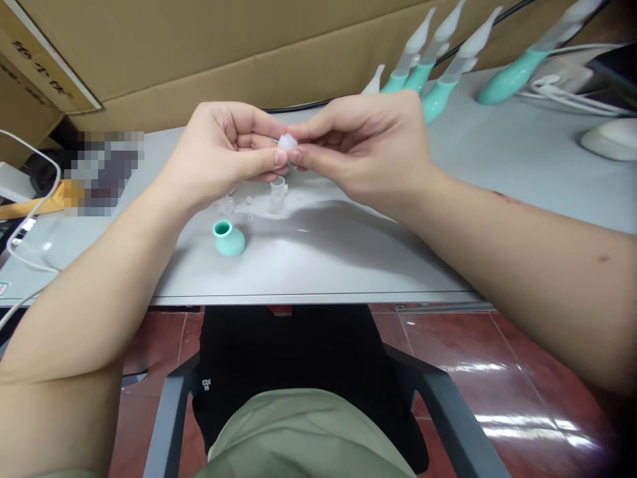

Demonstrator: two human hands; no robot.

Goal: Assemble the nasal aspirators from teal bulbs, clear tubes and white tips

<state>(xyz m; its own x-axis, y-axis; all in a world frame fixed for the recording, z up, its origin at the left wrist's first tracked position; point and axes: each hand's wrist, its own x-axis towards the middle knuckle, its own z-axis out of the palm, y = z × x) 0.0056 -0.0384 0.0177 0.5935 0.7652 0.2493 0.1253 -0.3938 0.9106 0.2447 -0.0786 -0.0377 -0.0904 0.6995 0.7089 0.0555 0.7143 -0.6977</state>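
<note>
Above the desk, a small translucent white piece [287, 141] with a jagged upper edge is pinched between the fingertips of my left hand [231, 146] and my right hand [365, 143]. Both hands are closed, thumbs toward me and almost meeting. A bit of green shows behind the fingers, too covered to name. On the desk below them stands a clear plastic tube [278, 194] with a short side stub. Left of it lie tiny clear parts [249, 200] and another clear piece [229, 202]. Nearer the front edge, a mint-green rubber bulb [229, 239] rests with its round opening tilted up.
Several mint-green bulb aspirators with white pointed tips [440, 93] stand behind my right hand. Another aspirator [517, 76] leans farther right, by white cables [562, 96] and a white computer mouse [612, 139]. Cardboard [223, 53] lines the back. A white cable crosses the left side.
</note>
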